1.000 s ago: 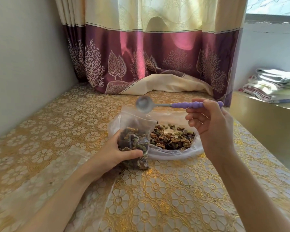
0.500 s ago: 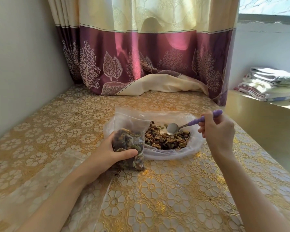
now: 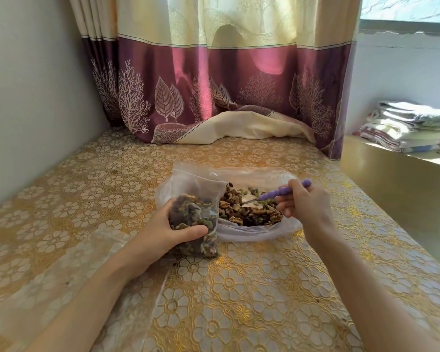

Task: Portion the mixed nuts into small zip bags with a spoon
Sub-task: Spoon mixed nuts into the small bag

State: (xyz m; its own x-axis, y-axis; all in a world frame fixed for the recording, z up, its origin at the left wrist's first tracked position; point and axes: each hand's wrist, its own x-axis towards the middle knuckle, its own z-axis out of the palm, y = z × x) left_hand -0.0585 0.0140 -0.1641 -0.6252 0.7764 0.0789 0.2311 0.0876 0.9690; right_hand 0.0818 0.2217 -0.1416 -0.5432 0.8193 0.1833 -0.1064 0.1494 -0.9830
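My left hand (image 3: 167,229) grips a small clear zip bag (image 3: 194,212) that stands upright on the table, its mouth open and its lower half full of mixed nuts. Just right of it lies a large open plastic bag (image 3: 285,226) with a pile of mixed nuts (image 3: 249,212) inside. My right hand (image 3: 306,204) holds a spoon by its purple handle (image 3: 277,193). The spoon's metal bowl is dug into the nut pile and mostly hidden.
The table carries a gold floral cloth (image 3: 239,288). Empty clear bags (image 3: 69,262) lie flat under my left forearm. A purple and cream curtain (image 3: 214,97) hangs at the back and drapes onto the table. Folded towels (image 3: 412,128) sit on a ledge to the right.
My right hand brought the spoon down from above the small bag's mouth into the large bag and pushed its bowl into the nuts. My left hand stayed on the small bag.
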